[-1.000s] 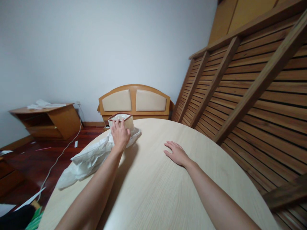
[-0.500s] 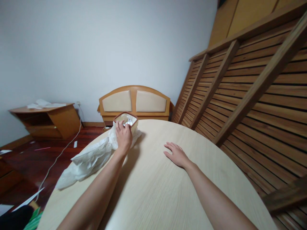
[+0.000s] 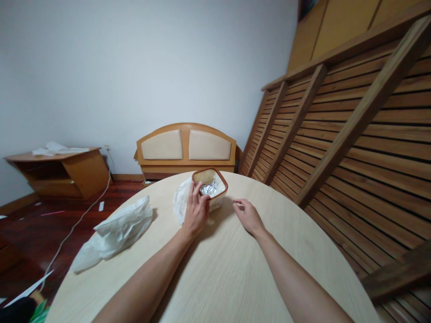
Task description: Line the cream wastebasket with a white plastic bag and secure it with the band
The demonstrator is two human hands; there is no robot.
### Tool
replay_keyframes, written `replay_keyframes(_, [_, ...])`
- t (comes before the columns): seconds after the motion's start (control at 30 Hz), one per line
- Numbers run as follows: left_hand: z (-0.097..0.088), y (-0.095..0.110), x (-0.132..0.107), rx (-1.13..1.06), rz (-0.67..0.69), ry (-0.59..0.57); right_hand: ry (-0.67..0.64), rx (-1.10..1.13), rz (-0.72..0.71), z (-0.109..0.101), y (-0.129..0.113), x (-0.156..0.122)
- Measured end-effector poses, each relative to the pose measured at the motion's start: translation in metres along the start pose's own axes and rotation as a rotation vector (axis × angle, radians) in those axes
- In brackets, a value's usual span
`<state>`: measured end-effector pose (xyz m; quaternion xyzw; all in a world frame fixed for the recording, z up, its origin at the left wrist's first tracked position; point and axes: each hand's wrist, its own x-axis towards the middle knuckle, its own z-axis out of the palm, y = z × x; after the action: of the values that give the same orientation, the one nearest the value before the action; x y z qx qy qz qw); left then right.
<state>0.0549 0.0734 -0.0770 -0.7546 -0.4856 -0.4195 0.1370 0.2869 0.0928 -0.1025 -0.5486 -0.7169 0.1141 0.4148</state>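
Observation:
My left hand (image 3: 196, 214) grips the near left side of a small box-shaped bin (image 3: 220, 196) with a brown rim and pale walls. Its fingers hook over the rim, and the bin tilts so that its mouth faces me. Crumpled silver foil (image 3: 208, 189) shows inside. White plastic (image 3: 182, 197) bunches at the bin's left, partly hidden by my hand. My right hand (image 3: 248, 217) is just right of the bin, apart from it and low over the round table (image 3: 215, 273). Its fingers are loosely bent, with a small gap to the thumb and nothing visible between them.
A crumpled white plastic bag (image 3: 123, 226) lies on the table's left part. Past the far edge stands a wooden headboard (image 3: 186, 143). A slatted wooden frame (image 3: 323, 134) leans along the right. At left are a low cabinet (image 3: 84, 175) and a cable (image 3: 79, 224) on the floor.
My left hand has brought the bin rightward and nearer, away from the crumpled bag, which stays at the left. My right hand's fingers have curled in. The view has shifted slightly.

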Motion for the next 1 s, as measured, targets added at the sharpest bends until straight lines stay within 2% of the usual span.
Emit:
replay_keyframes(0.13, [-0.003,0.006,-0.006,-0.06,0.072,-0.005,0.169,0.041,0.0,-0.009,-0.007,0.004])
replay_keyframes(0.27, [-0.001,0.011,-0.008,-0.105,0.122,0.004,0.284,0.061,-0.06,-0.018,-0.016,0.002])
replay_keyframes(0.33, [0.0,0.016,-0.007,-0.155,0.181,0.077,0.349,0.042,-0.196,-0.02,-0.021,-0.001])
replay_keyframes(0.47, [0.002,0.022,-0.007,-0.227,0.271,0.188,0.424,-0.093,-0.597,-0.018,-0.035,-0.007])
replay_keyframes(0.53, [0.001,0.023,-0.007,-0.229,0.275,0.19,0.407,-0.142,-0.674,-0.014,-0.043,-0.01])
replay_keyframes(0.8, [0.001,0.013,-0.005,-0.336,0.278,0.218,0.375,-0.094,-0.672,-0.009,-0.052,-0.014])
replay_keyframes(0.9, [0.003,0.006,-0.004,-0.336,0.22,0.254,0.355,-0.049,-0.666,-0.012,-0.051,-0.014])
replay_keyframes(1.0, [0.007,0.001,-0.005,-0.318,0.172,0.227,0.345,-0.028,-0.648,-0.014,-0.049,-0.015])
